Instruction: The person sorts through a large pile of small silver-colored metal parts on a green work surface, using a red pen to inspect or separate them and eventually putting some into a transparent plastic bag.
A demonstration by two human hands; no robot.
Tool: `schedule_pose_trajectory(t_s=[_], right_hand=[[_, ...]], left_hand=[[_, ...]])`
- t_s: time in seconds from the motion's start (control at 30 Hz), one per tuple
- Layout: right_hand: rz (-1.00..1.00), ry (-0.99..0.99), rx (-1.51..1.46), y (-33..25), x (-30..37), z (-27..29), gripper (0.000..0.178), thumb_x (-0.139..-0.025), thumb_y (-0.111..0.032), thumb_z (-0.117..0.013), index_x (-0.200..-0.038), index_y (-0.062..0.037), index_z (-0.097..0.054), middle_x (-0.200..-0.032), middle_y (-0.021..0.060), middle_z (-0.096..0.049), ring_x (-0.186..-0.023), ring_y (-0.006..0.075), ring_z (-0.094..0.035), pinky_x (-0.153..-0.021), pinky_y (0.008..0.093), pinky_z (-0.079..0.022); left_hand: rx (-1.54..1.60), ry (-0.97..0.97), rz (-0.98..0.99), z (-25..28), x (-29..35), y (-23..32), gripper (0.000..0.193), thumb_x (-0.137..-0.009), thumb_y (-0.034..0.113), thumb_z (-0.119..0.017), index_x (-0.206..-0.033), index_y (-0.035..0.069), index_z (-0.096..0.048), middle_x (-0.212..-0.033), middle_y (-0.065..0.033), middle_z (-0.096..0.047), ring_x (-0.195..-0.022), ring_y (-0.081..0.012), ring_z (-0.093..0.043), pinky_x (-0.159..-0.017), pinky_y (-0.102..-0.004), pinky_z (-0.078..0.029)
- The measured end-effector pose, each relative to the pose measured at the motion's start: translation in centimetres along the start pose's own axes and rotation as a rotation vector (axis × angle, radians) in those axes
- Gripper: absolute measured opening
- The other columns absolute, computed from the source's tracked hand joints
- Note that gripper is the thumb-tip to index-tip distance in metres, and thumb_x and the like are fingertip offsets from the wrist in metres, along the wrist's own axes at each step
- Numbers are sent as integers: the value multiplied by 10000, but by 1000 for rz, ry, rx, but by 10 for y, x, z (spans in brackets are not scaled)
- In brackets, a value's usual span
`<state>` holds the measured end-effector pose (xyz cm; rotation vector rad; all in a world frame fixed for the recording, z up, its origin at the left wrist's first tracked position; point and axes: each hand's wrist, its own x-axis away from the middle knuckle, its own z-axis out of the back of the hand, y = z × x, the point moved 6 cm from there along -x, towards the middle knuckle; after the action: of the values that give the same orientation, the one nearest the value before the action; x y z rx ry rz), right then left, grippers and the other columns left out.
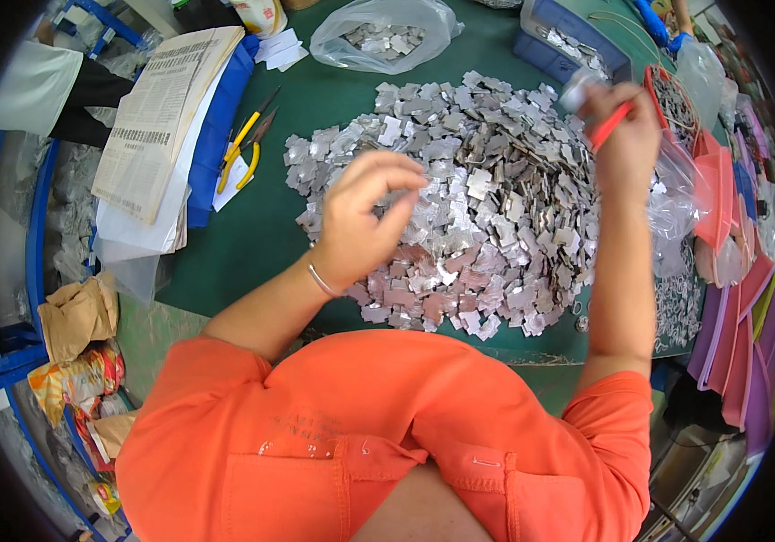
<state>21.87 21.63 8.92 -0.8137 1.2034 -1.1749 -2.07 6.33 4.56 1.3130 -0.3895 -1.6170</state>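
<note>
A broad heap of small, flat grey metal pieces (496,208) with notched outlines covers the middle of the green table (225,257). My left hand (365,221) hovers over the heap's left part, its fingers curved and the thumb apart from them. I see nothing between them. At the heap's far right, my right hand (622,113) is closed round a red-handled tool (611,126); the tool's kind does not show. Next to that hand is a blurred silvery thing (579,88), and I cannot tell whether it is held.
Beyond the right hand stands a blue bin (532,51) with metal pieces. A clear bag (333,45) of pieces lies at the far edge. Yellow-handled pliers (235,149) and newspapers (157,126) are on the left. A pink-red tray (713,194) and plastic bags sit at the right.
</note>
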Motion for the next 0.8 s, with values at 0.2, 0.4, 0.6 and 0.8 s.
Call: schedule_pose_trajectory(t_s=[0.2,0.4,0.6,0.8], right_hand=[[-116,26,-210,39,-49,33,87,-824,-32,-561,-848,-4,-483,-924,163,-628,-847,221,-633,-683,278,-525],[-124,-262,-254,27,47,-30,139,-814,23,-564,-797,-36,-440,-898,168,-632,-812,187,-618,-691,271,-499],[-182,-317,-334,27,95,-43,178,-802,53,-577,-768,-43,-431,-877,132,-619,-762,130,-574,-668,236,-468],[-263,-332,-505,22,125,-66,233,-754,88,-623,-764,-44,-432,-907,106,-583,-754,101,-548,-637,219,-468]], left_hand=[[-119,-90,182,9,-18,-41,135,-743,8,-616,-878,1,-620,-861,-94,-604,-740,-190,-598,-673,-284,-474],[-354,-400,80,-37,-43,-75,177,-745,113,-645,-882,0,-637,-837,-136,-611,-736,-274,-611,-683,-335,-478],[-12,-221,282,-23,-45,-62,157,-795,84,-623,-917,-14,-629,-855,-118,-644,-679,-197,-628,-634,-278,-493],[671,-248,698,-35,-9,-29,175,-846,54,-582,-983,-55,-571,-851,-89,-628,-705,-125,-621,-631,-225,-507]])
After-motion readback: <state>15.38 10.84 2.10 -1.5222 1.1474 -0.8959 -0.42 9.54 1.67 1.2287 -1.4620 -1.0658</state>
